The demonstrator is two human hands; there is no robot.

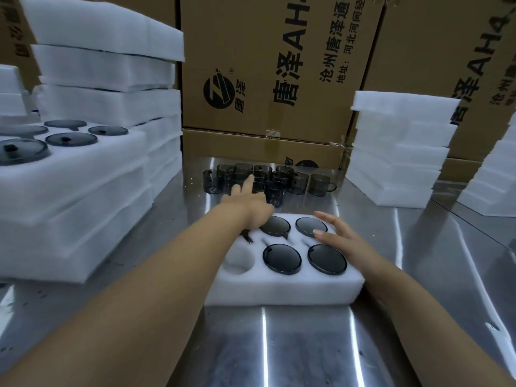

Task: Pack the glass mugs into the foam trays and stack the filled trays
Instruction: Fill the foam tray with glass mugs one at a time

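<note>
The right hand (337,236) lies flat on the foam tray (279,291) on the near desk (307,344), likely to stop it sliding. The left hand (245,196), fingers spread and empty, reaches toward the far glass mugs (296,180), probably to fill the empty hole (238,259).

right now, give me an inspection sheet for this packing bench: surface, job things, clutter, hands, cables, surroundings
surface: steel table, shiny, a few dark specks
job's things: foam tray holds four seated mugs; near-left pocket empty, far-left pocket hidden by the arm; loose glass mugs clustered behind the tray; tray stack at left, its top tray showing mugs
clutter: nothing seen
grippers: left hand reaching over the loose mugs, fingers extended; right hand flat on the tray's right side
cables: nothing seen
surroundings: foam stack at right; printed cartons behind
</note>
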